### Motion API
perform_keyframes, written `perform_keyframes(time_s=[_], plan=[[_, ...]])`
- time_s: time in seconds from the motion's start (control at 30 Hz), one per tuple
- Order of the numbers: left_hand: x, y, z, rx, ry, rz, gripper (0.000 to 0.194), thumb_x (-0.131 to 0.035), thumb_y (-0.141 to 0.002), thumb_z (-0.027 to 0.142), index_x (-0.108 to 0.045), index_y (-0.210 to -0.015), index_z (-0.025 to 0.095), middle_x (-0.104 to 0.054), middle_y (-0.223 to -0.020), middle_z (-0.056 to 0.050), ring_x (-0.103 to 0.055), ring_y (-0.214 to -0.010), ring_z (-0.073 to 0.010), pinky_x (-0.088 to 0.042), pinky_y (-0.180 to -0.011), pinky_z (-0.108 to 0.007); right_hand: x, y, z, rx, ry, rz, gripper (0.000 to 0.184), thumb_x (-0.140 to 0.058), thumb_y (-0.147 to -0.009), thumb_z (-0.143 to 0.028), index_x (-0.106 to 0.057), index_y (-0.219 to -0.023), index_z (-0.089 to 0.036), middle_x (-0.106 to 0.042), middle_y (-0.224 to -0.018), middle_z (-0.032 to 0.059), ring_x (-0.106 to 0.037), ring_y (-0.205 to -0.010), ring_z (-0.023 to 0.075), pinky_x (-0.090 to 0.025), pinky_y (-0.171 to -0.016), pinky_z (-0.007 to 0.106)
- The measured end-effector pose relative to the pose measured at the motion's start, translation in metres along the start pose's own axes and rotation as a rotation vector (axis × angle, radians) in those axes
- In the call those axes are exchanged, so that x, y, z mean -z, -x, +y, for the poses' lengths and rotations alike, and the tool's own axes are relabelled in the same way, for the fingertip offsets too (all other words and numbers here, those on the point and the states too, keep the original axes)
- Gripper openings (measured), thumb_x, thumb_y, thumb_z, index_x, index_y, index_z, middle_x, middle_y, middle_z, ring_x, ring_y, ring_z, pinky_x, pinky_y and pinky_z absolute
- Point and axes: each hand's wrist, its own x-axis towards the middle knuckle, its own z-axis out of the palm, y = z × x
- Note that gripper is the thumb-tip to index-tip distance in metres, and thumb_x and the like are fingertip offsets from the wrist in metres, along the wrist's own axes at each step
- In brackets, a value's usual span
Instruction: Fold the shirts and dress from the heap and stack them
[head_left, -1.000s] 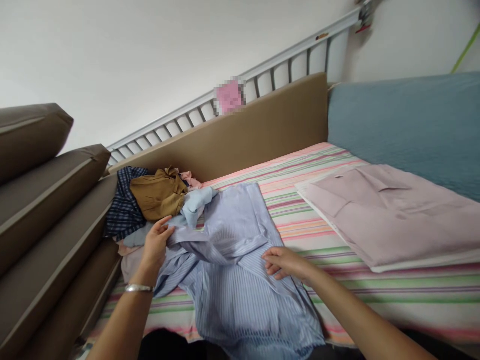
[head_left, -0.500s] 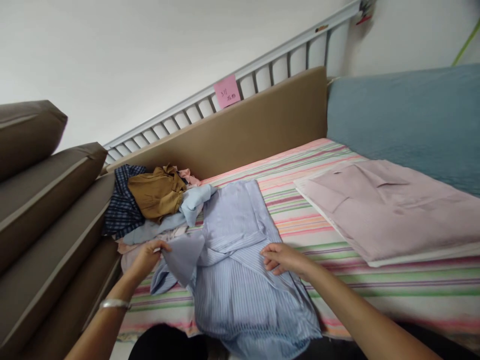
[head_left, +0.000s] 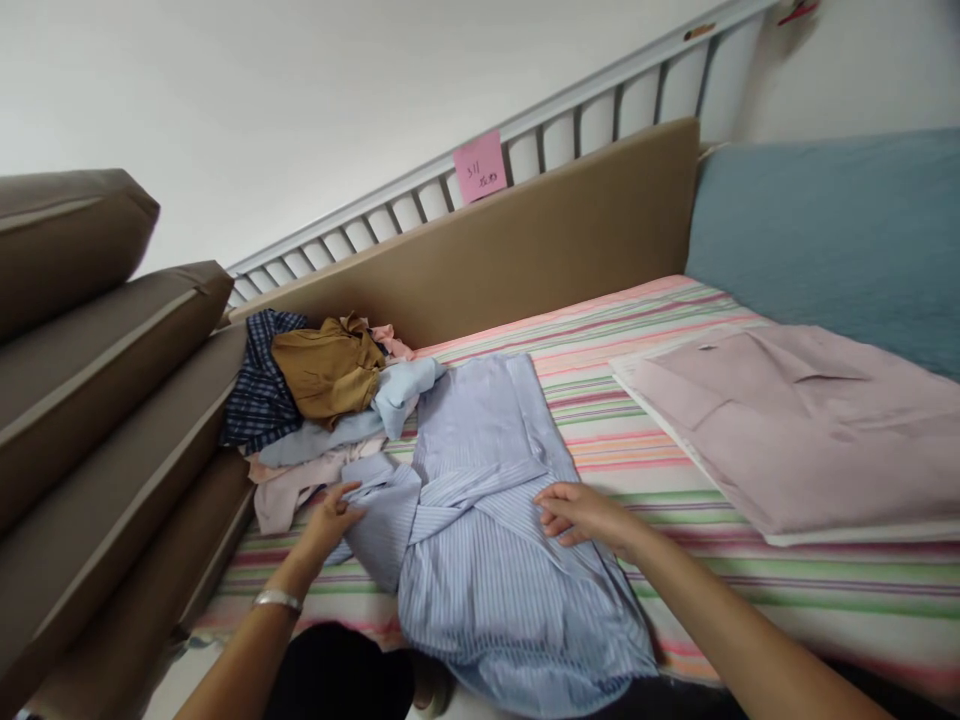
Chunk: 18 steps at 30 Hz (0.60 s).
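Observation:
A light blue striped shirt [head_left: 487, 560] lies spread on the striped bed sheet [head_left: 750, 580] in front of me. My left hand [head_left: 334, 515] pinches the shirt's left sleeve at its outer edge, where the sleeve lies folded toward the body. My right hand [head_left: 581, 515] rests on the shirt's right side with the fingers curled, pressing the cloth down where the two sleeves cross. A silver bracelet [head_left: 276, 598] sits on my left wrist.
A heap of unfolded clothes [head_left: 322, 390], brown, navy check, pale blue and pink, lies at the back left. A folded pink shirt [head_left: 795, 430] rests on the right. Brown cushions [head_left: 97, 400] line the left, a brown headboard [head_left: 525, 240] and a teal cushion [head_left: 825, 230] the back.
My left hand pulled the left sleeve back from the clothes heap and laid it folded against the shirt's body. My right hand stayed pressed on the shirt.

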Motion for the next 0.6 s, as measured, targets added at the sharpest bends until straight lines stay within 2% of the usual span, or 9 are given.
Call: perform_keyframes(time_s=[0.1,0.2,0.3,0.37,0.5,0.6], plan=[[0.013,0.003,0.015,-0.037,0.198,-0.048,0.067,-0.073,-0.057,0.032,-0.056,-0.12,0.018,-0.069,-0.082,-0.004,-0.062,-0.075,-0.0176,-0.047,-0.068,-0.027,0.001,-0.001,0.001,0.003,-0.008,-0.003,0.015,-0.053,-0.084,-0.03,-0.055,-0.087,-0.016,-0.061,-0.077,0.0027,-0.061,-0.066,0.01,-0.049,-0.058,0.021],[0.028,0.001,0.022,-0.054,0.208,-0.022,0.054,-0.075,-0.052,0.029,-0.066,-0.105,0.019,-0.069,-0.101,-0.007,-0.061,-0.092,-0.0221,-0.047,-0.078,-0.03,0.0,-0.002,0.001,-0.003,-0.009,0.003,0.015,-0.053,-0.084,-0.03,-0.055,-0.087,-0.016,-0.061,-0.077,0.0027,-0.061,-0.066,0.01,-0.048,-0.057,0.02],[0.037,-0.004,0.025,-0.059,0.121,0.006,0.038,-0.075,-0.05,0.029,-0.073,-0.087,0.018,-0.071,-0.095,-0.008,-0.061,-0.094,-0.0253,-0.048,-0.081,-0.034,0.0,-0.003,0.001,-0.01,0.001,0.011,0.014,-0.052,-0.085,-0.029,-0.055,-0.087,-0.016,-0.061,-0.076,0.0025,-0.061,-0.065,0.0099,-0.048,-0.055,0.019],[0.04,-0.006,0.03,-0.056,0.159,0.018,0.035,-0.075,-0.049,0.03,-0.073,-0.082,0.018,-0.072,-0.091,-0.008,-0.062,-0.091,-0.0248,-0.049,-0.081,-0.035,-0.001,-0.002,0.0,-0.003,0.004,0.012,0.013,-0.052,-0.084,-0.029,-0.054,-0.087,-0.016,-0.062,-0.075,0.0021,-0.061,-0.065,0.0099,-0.048,-0.054,0.019],[0.048,-0.01,0.051,-0.016,0.31,0.004,0.045,-0.081,-0.046,0.031,-0.072,-0.088,0.019,-0.072,-0.089,-0.006,-0.064,-0.087,-0.0232,-0.051,-0.08,-0.034,-0.001,0.001,-0.003,0.003,-0.021,0.023,0.013,-0.052,-0.084,-0.025,-0.054,-0.094,-0.017,-0.061,-0.072,0.0009,-0.062,-0.064,0.0105,-0.048,-0.053,0.019],[0.056,-0.018,0.07,-0.073,0.156,-0.028,0.049,-0.082,-0.044,0.035,-0.072,-0.09,0.019,-0.072,-0.092,-0.008,-0.064,-0.088,-0.0257,-0.052,-0.077,-0.033,-0.001,0.001,-0.004,0.003,-0.019,0.027,0.016,-0.051,-0.083,-0.022,-0.055,-0.098,-0.017,-0.061,-0.071,0.0008,-0.063,-0.062,0.0111,-0.047,-0.052,0.02]])
